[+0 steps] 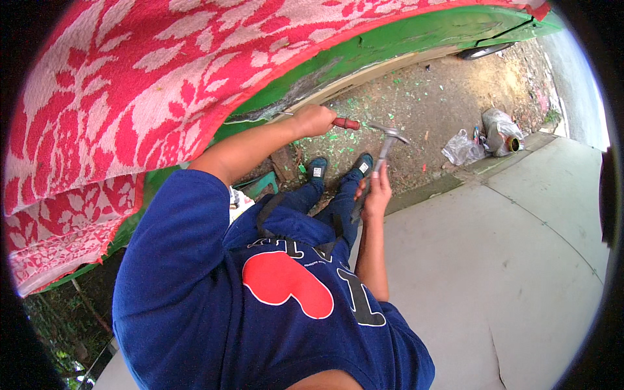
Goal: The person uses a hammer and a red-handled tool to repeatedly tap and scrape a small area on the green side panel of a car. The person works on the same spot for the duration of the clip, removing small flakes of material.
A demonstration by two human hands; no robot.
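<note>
My left hand (314, 121) is closed around a screwdriver or chisel with a red handle (346, 123). Its thin metal shaft points left, the tip lying at the lower edge of a green painted panel (390, 49); whether it touches cannot be told. The panel's paint is cracked and flaking along that edge. In my right hand (378, 190) is a hammer (385, 148), gripped by its handle with the head up. The hammer head appears just right of the red handle's butt, a small gap between them in the picture.
A red-and-white patterned cloth (162, 84) drapes over the green body. Green chips litter the dirt ground (416, 97) around my feet. At right lie a clear plastic bag (463, 148) and a pale sack (499, 130) beside a grey wall or slab (507, 227). A wheel (484, 51) shows at far right.
</note>
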